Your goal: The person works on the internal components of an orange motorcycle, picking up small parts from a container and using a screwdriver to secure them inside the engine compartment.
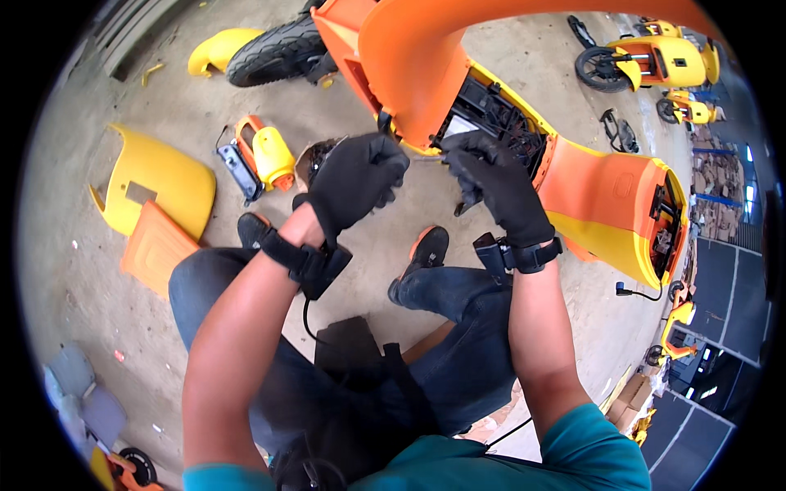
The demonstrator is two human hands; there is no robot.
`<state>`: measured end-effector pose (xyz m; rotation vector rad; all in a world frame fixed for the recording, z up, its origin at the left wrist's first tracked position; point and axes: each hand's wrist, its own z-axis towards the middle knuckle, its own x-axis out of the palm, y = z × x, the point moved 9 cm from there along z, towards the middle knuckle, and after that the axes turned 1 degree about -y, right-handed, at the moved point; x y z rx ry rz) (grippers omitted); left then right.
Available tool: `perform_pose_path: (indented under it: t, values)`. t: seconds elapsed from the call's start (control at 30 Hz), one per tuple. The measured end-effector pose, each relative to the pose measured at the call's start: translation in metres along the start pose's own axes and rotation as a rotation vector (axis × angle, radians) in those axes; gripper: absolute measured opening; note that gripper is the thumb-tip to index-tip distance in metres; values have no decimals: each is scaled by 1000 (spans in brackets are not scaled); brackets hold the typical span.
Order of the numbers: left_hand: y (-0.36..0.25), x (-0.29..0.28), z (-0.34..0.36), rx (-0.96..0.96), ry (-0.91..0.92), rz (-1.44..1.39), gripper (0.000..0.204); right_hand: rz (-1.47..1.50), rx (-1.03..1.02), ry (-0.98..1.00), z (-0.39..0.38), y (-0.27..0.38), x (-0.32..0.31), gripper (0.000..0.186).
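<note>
An orange and yellow scooter body (602,184) lies tipped on the floor in front of me, its open bay (520,114) full of black wiring and parts. My left hand (356,180), in a black glove, is closed beside the orange front panel (417,90); whatever its curled fingers hold cannot be made out. My right hand (495,180), gloved alike, is closed too, right at the near edge of the bay. A pale flat piece (461,127) shows just beyond its fingers, and I cannot tell whether they touch it. The two hands are apart.
Left on the floor lie a yellow curved panel (168,176), an orange flat panel (160,245) and a small yellow-orange assembly (268,155). A black tyre (274,53) is at the back. A cable with a plug (634,290) hangs at right; other scooters (655,65) are farther off.
</note>
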<state>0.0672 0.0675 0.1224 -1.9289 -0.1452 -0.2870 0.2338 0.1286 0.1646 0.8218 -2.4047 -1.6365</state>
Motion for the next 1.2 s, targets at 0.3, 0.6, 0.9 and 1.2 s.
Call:
perform_pose_path:
  t: [0.3,0.6,0.9,1.2]
  values:
    - [-4,-8,4,7,-76,205,21,69,-80,-101,12,3,-12,24]
    - [132,82,-105,-455,1185,134,29,151,-167,-222,13,8,-31,24]
    - [41,-7,-25,151,46,898,18,119,-178,-335,11,5,-57,24]
    - [1,9,-4,114,124,219,20,144,-192,-256,24,-11,-64,28]
